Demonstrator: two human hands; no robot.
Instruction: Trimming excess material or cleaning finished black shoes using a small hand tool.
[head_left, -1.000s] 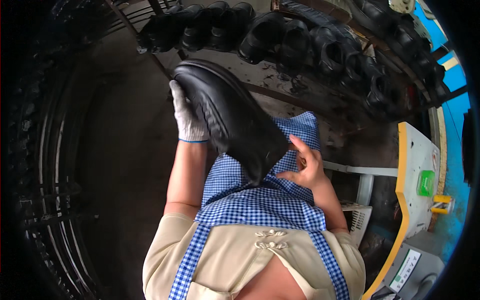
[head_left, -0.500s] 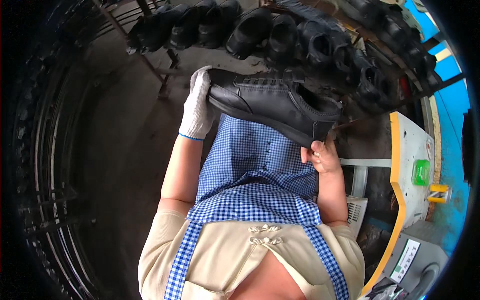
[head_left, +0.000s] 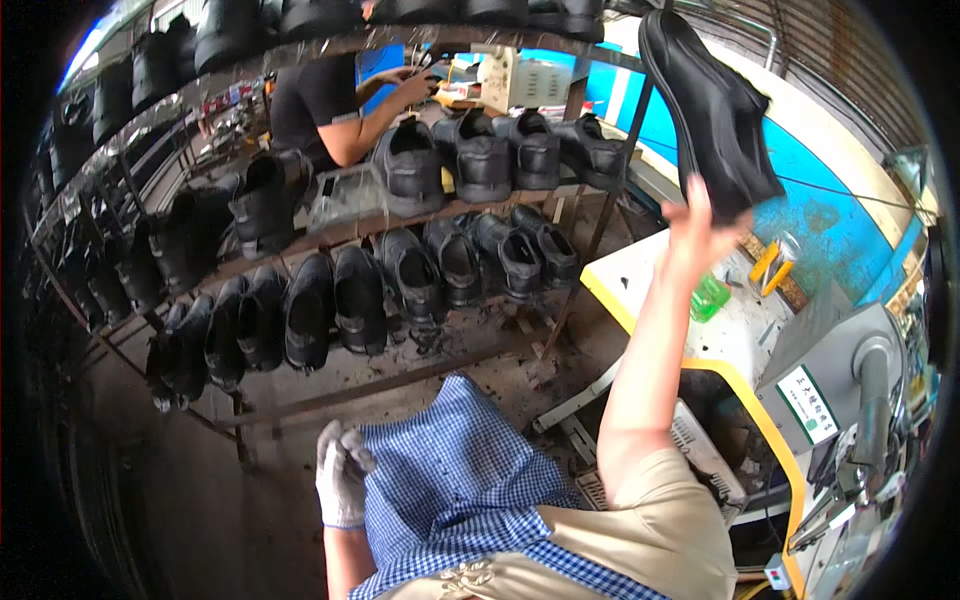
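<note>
A black lace-up shoe (head_left: pixel 705 115) is raised at the upper right, its sole turned to the left and its heel end downward. My bare right hand (head_left: pixel 705 230), on an outstretched arm, grips it by the heel; the fingers are partly blurred and hidden behind it. My left hand (head_left: pixel 343 475), in a white knitted glove, hangs low beside my blue checked apron (head_left: pixel 455 450). Its fingers are loosely bent and a little apart, with nothing seen in them. The shoe is well away from this hand.
A metal rack (head_left: pixel 400 375) ahead carries rows of black shoes (head_left: pixel 360 300) on several levels. Behind it a person in dark clothing (head_left: pixel 315 105) works. At the right stand a white table with a yellow edge (head_left: pixel 625 275), a green item (head_left: pixel 708 298) and a grey machine (head_left: pixel 825 360).
My left hand has let go of the shoe and dropped down. My right hand has carried the shoe up and to the right, tipping it upright. The view has swung up toward the rack.
</note>
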